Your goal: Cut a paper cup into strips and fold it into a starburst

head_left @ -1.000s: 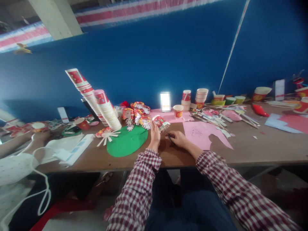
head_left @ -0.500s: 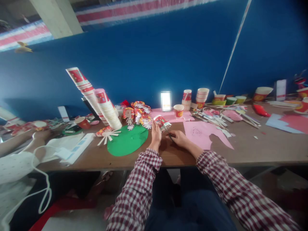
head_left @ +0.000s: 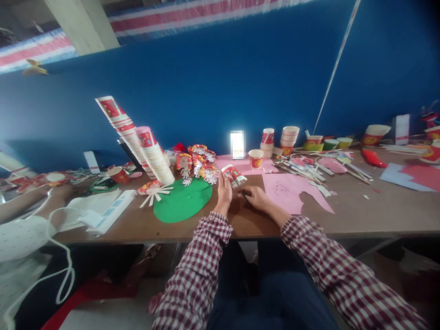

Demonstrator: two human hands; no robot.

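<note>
My left hand (head_left: 224,192) is closed around a red and white paper cup (head_left: 233,175), which lies tilted on its side above the table. In my right hand (head_left: 256,198) is a pair of dark scissors (head_left: 243,191), with the blades pointing at the cup's edge. Left of my hands lies a green paper oval (head_left: 182,204), and on its rim rests a cup cut into strips (head_left: 156,192). Several paper lion figures (head_left: 197,164) lie behind the oval. To the right is a pink paper sheet (head_left: 287,190) with a drawing and a cut-out edge.
Two tall leaning cup stacks (head_left: 154,156) stand at the left. Upright cups (head_left: 255,158) and shorter stacks (head_left: 289,137) line the back. Brushes and sticks (head_left: 309,169) lie at the right, near a red glossy object (head_left: 374,157). Another person's arm (head_left: 27,201) and a power strip (head_left: 113,213) are at far left.
The cup has turned slightly in my left hand and shifted a little to the right. My right hand keeps the scissors at its edge, almost in place.
</note>
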